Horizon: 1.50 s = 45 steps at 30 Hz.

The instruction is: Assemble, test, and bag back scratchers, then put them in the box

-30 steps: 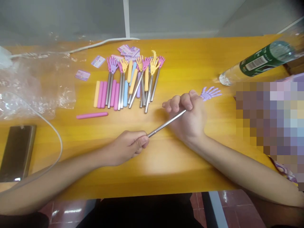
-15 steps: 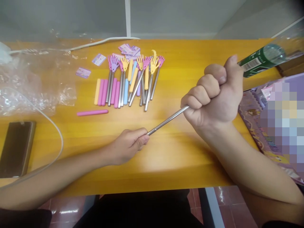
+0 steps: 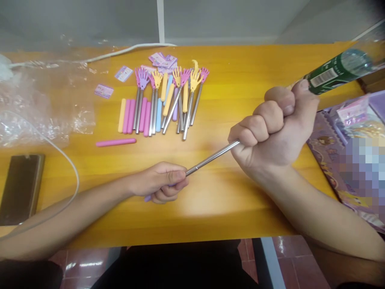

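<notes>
A slim metal rod point(image 3: 213, 157) slants between my two hands above the table. My left hand point(image 3: 167, 181) is closed round its lower end, where a bit of purple shows below the fingers. My right hand point(image 3: 270, 124) is a fist round the upper end; what lies inside it is hidden. Behind the hands lie several metal rods with small plastic hands on top, such as a yellow one point(image 3: 196, 80) and a purple one point(image 3: 142, 79). Pink sleeves point(image 3: 129, 116), a blue one point(image 3: 159, 115) and yellow ones lie among them. One pink sleeve point(image 3: 116, 142) lies crosswise in front.
Clear plastic bags point(image 3: 45, 100), a white cable point(image 3: 129, 50) and a dark phone point(image 3: 21, 188) are on the left. Small printed cards point(image 3: 104, 91) lie at the back. A green-labelled bottle point(image 3: 337, 72) and a purple printed box point(image 3: 327, 148) stand at the right.
The left hand's fingers have shifted on the rod, and purple now shows beneath them. My right fist has moved slightly down and right. The view has shifted slightly.
</notes>
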Motion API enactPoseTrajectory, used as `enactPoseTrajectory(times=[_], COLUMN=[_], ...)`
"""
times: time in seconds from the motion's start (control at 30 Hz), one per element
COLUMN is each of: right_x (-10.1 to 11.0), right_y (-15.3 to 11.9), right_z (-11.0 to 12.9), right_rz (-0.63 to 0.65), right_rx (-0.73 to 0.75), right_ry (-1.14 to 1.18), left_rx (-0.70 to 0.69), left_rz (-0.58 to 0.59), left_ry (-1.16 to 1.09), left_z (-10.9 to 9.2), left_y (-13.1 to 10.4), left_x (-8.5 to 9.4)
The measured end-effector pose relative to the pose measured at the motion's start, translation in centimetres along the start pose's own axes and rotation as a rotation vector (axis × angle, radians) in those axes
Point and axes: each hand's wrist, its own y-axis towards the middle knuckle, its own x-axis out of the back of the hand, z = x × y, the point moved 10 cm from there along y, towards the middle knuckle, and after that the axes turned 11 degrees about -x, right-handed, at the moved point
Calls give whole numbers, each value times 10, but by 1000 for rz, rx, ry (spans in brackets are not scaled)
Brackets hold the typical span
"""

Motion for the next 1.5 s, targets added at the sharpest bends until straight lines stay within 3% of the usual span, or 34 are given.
enactPoseTrajectory(times=[0.27, 0.47, 0.8, 1.03, 1.17, 1.33, 1.5], right_x=[20, 22, 34, 34, 29, 13, 1], right_y=[3, 0, 5, 1, -5, -14, -16], right_z=[-8, -13, -25, -23, -39, -78, -71], right_rz=[-119, -120, -155, -228, -233, -140, -19], right_rx=[-47, -71, -87, -70, -80, -145, -45], right_ry=[-217, -186, -126, -149, -131, -85, -177], left_rx=[-112, -154, -148, -120, -120, -152, -109], left_rz=[-253, -271, -310, -329, -335, -352, -278], left_ry=[387, 650, 810, 827, 821, 750, 436], left_z=[-1, -11, -9, -8, -8, -11, -3], left_y=[-1, -3, -3, -4, -1, 2, 1], left_x=[10, 7, 6, 7, 6, 7, 9])
